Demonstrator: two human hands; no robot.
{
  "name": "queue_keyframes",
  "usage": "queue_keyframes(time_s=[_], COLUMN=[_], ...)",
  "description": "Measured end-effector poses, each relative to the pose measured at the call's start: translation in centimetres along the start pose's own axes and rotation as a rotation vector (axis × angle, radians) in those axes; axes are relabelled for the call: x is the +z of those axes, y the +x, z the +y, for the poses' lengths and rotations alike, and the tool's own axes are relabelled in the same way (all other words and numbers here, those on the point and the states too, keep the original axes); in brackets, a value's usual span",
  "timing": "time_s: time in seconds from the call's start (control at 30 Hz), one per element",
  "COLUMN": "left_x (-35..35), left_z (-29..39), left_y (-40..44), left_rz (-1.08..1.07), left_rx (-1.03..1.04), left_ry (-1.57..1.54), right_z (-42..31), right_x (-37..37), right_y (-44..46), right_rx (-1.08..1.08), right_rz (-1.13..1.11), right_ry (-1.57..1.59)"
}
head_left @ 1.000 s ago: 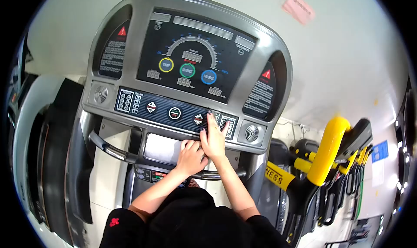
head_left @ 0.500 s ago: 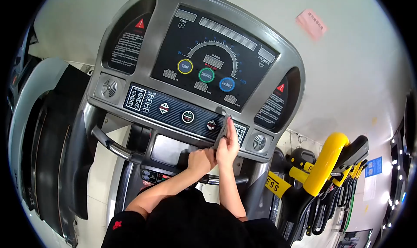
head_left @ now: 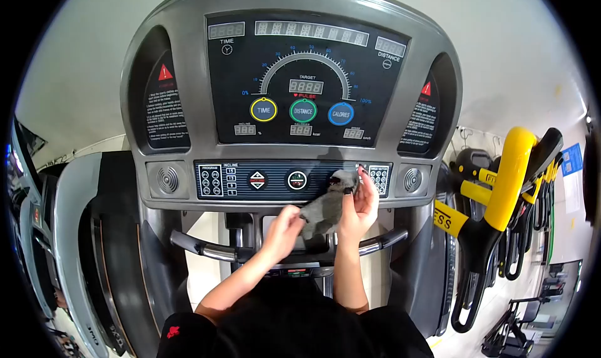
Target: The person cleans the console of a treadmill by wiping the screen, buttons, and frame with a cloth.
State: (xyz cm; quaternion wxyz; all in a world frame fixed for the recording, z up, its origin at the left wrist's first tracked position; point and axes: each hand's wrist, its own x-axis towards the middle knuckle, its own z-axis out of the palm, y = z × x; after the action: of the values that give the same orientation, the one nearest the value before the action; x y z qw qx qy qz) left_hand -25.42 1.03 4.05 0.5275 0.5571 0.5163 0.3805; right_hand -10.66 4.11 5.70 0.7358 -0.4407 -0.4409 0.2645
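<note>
A grey cloth (head_left: 324,211) hangs between my two hands, in front of the lower edge of a treadmill console (head_left: 291,151). My left hand (head_left: 283,233) is closed on the cloth's left end. My right hand (head_left: 359,209) pinches its upper right part between thumb and fingers, near the right end of the button strip (head_left: 241,181). Part of the strip is hidden behind the cloth and my right hand. Above it, the dark display panel (head_left: 305,63) shows round TIME, DISTANCE and CALORIES marks.
A curved metal handrail (head_left: 213,248) runs below the console. Yellow and black gym equipment (head_left: 510,176) stands at the right. Another treadmill (head_left: 78,251) is at the left. Round speaker grilles (head_left: 168,179) sit at the console's lower corners.
My hands have moved apart, and the grey cloth now shows stretched between them. The view has levelled, with the console larger and more central.
</note>
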Motion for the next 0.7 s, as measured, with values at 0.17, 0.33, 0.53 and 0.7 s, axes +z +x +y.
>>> queue_keyframes(time_s=[0.17, 0.33, 0.53, 0.7], left_x=[-5.3, -7.0, -2.8, -2.6], left_z=[-0.2, 5.1, 3.0, 0.3], left_y=[-0.5, -0.8, 3.3, 0.7], left_rz=[0.031, 0.121, 0.231, 0.269], left_rx=[-0.013, 0.208, 0.563, 0.151], left_ry=[-0.192, -0.023, 0.353, 0.173], right_z=[-0.5, -2.7, -3.7, -1.7], right_x=[-0.3, -1.8, -2.3, -5.0], right_y=[-0.2, 0.1, 1.0, -0.2], right_rx=[0.106, 0.077, 0.014, 0.124], right_rz=[-0.082, -0.035, -0.104, -0.193], right_ry=[-0.113, -0.116, -0.230, -0.116])
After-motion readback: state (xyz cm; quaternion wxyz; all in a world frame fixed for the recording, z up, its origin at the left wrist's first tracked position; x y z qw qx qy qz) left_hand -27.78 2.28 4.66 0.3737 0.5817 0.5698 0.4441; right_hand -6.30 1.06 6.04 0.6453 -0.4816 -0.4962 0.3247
